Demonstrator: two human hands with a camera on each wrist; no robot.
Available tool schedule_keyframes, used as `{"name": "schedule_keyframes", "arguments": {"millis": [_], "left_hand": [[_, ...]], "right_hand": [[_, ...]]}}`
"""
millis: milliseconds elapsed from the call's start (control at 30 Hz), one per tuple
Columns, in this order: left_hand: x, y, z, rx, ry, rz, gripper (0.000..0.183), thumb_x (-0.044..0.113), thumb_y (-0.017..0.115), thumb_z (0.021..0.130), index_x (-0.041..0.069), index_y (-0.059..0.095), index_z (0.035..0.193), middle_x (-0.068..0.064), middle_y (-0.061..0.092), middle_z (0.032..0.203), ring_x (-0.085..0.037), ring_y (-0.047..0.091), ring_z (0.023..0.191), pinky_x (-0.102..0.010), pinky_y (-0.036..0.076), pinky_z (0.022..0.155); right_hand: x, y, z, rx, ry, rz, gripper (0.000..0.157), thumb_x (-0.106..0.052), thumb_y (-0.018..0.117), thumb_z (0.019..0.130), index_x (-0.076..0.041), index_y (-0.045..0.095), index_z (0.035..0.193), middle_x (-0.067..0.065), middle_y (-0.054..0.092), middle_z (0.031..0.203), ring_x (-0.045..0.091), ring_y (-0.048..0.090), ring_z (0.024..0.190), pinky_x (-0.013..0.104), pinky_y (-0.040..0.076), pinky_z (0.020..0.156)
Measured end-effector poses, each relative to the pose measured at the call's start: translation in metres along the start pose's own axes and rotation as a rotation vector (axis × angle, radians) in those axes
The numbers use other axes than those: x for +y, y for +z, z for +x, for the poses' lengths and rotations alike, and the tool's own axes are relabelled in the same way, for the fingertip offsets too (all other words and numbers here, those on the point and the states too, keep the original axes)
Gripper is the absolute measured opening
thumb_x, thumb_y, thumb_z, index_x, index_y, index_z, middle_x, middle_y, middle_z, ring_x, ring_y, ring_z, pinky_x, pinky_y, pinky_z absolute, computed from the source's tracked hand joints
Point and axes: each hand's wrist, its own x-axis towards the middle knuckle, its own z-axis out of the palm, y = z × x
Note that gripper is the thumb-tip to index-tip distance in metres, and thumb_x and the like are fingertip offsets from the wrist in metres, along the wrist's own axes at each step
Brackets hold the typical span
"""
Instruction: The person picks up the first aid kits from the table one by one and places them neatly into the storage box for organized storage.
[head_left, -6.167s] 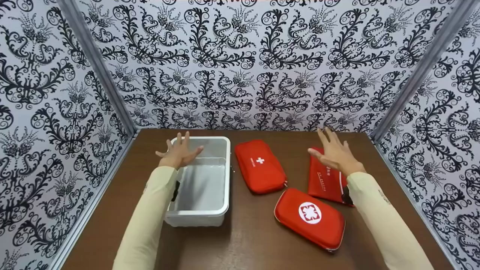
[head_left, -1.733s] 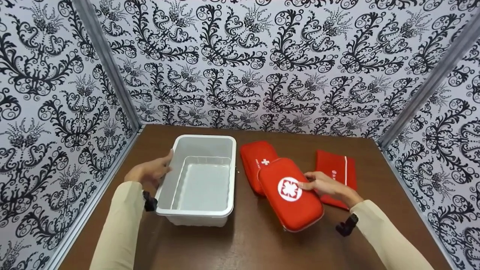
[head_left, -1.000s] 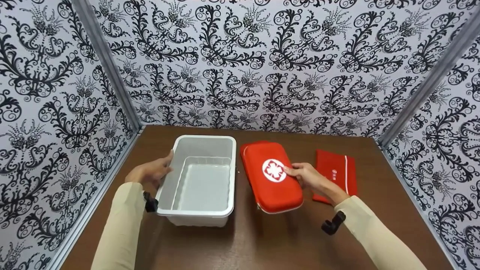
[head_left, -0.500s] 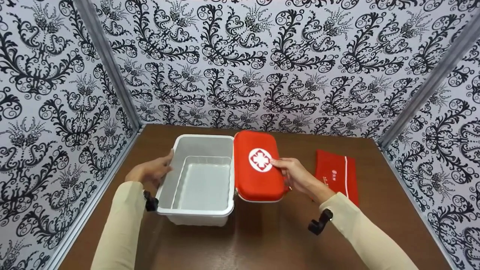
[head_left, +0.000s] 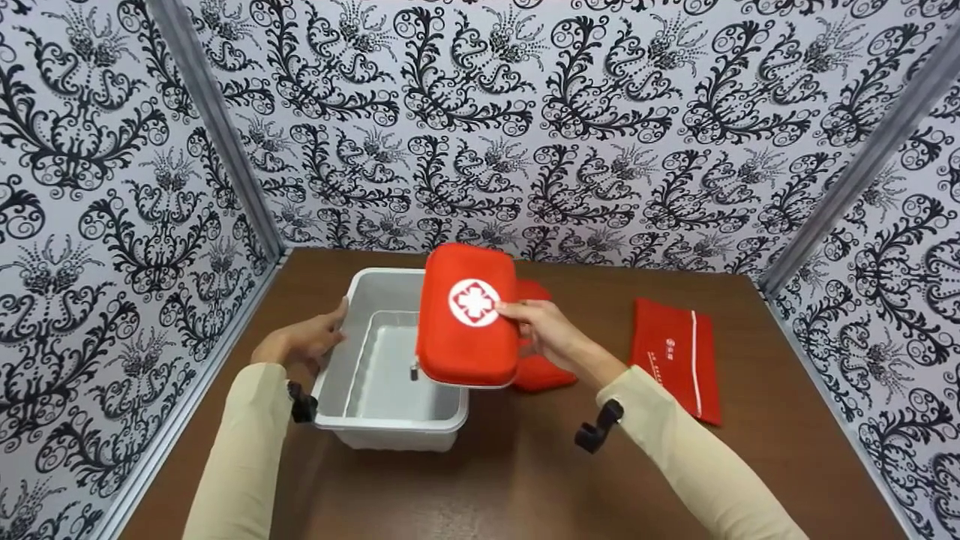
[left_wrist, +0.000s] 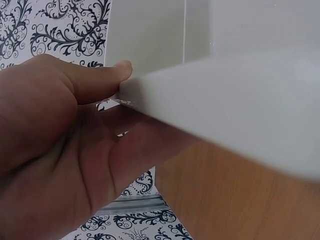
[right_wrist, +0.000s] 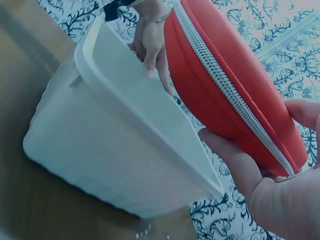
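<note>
My right hand (head_left: 551, 331) holds a red zippered first-aid case (head_left: 465, 349) with a white round emblem, thumb on its top face. The case hangs over the right side of a white plastic bin (head_left: 390, 424), hiding part of the rim. In the right wrist view, the silver zipper (right_wrist: 220, 75) runs along the case's side, above the bin wall (right_wrist: 110, 145). My left hand (head_left: 306, 339) grips the bin's left rim; in the left wrist view the thumb (left_wrist: 107, 80) lies at the rim's edge with the fingers beneath it.
A second red first-aid pouch (head_left: 544, 372) lies on the brown table (head_left: 525, 480) just right of the bin, partly covered by the held case and right hand. Farther right lies a flat red pouch (head_left: 667, 352) with a white stripe. Patterned walls (head_left: 480, 150) enclose the table.
My right hand has picked up the emblem case from the table and carried it left, past the second pouch, to over the bin. My left hand has come down to the bin's left rim.
</note>
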Motion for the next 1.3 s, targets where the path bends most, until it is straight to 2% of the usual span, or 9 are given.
{"name": "schedule_keyframes", "arguments": {"millis": [233,500,667,933,1067,1167,1233,1300], "left_hand": [[0.0,0.0,0.0,0.013,-0.013,0.014,0.07,0.008,0.031,0.109,0.014,-0.02,0.157,-0.041,0.008,0.156,-0.043,0.057,0.112,-0.055,0.061,0.071],[-0.002,0.001,0.002,0.026,0.003,0.033,0.073,0.01,0.036,0.108,0.013,-0.017,0.157,-0.041,0.006,0.156,-0.044,0.061,0.103,-0.05,0.062,0.064],[-0.002,0.002,0.001,0.031,0.009,0.066,0.071,0.011,0.035,0.108,0.011,-0.017,0.157,-0.041,0.008,0.157,-0.042,0.063,0.099,-0.046,0.062,0.061],[-0.003,0.003,0.001,0.039,0.01,0.082,0.07,0.009,0.034,0.108,0.01,-0.016,0.157,-0.042,0.01,0.156,-0.027,0.062,0.067,-0.042,0.061,0.057],[-0.002,0.002,0.002,0.031,0.005,0.044,0.071,0.008,0.032,0.108,0.011,-0.019,0.157,-0.041,0.008,0.157,-0.031,0.064,0.077,-0.049,0.062,0.064],[-0.002,0.001,0.002,0.03,0.009,0.029,0.072,0.007,0.033,0.108,0.011,-0.02,0.156,-0.041,0.008,0.157,-0.036,0.065,0.088,-0.053,0.062,0.066],[-0.002,0.001,0.003,0.035,0.005,0.028,0.072,0.008,0.034,0.108,0.012,-0.019,0.157,-0.04,0.011,0.156,-0.034,0.065,0.085,-0.049,0.062,0.063],[-0.001,0.001,0.003,0.041,0.002,0.043,0.073,0.009,0.036,0.108,0.012,-0.018,0.157,-0.04,0.018,0.154,-0.026,0.063,0.073,-0.042,0.061,0.057]], "right_hand": [[0.002,0.022,0.014,-0.037,0.033,-0.007,0.04,-0.027,0.064,0.096,0.0,0.059,0.126,0.003,0.074,0.102,0.017,0.074,0.087,0.041,0.063,0.077],[0.01,0.043,0.025,-0.067,0.082,-0.021,0.05,-0.026,0.067,0.095,0.003,0.051,0.131,0.009,0.073,0.103,0.022,0.074,0.087,0.046,0.063,0.079],[0.014,0.056,0.033,-0.037,0.12,-0.023,0.048,-0.027,0.068,0.095,0.002,0.054,0.131,0.01,0.073,0.108,0.022,0.073,0.091,0.046,0.063,0.08],[0.015,0.072,0.043,-0.006,0.16,-0.037,0.041,-0.026,0.065,0.098,0.002,0.059,0.127,0.009,0.071,0.107,0.02,0.069,0.089,0.037,0.062,0.074],[0.016,0.076,0.049,0.009,0.162,-0.058,0.039,-0.027,0.064,0.098,0.001,0.061,0.125,0.01,0.073,0.106,0.02,0.071,0.085,0.034,0.061,0.071],[0.017,0.079,0.054,0.028,0.159,-0.078,0.04,-0.028,0.064,0.098,0.002,0.061,0.125,0.015,0.074,0.111,0.022,0.072,0.087,0.038,0.062,0.076],[0.017,0.08,0.057,0.038,0.164,-0.085,0.041,-0.027,0.064,0.098,0.002,0.06,0.126,0.018,0.073,0.114,0.024,0.073,0.09,0.043,0.062,0.08],[0.017,0.081,0.059,0.047,0.171,-0.093,0.041,-0.027,0.064,0.098,0.003,0.059,0.126,0.02,0.072,0.117,0.026,0.073,0.093,0.046,0.062,0.082]]}}
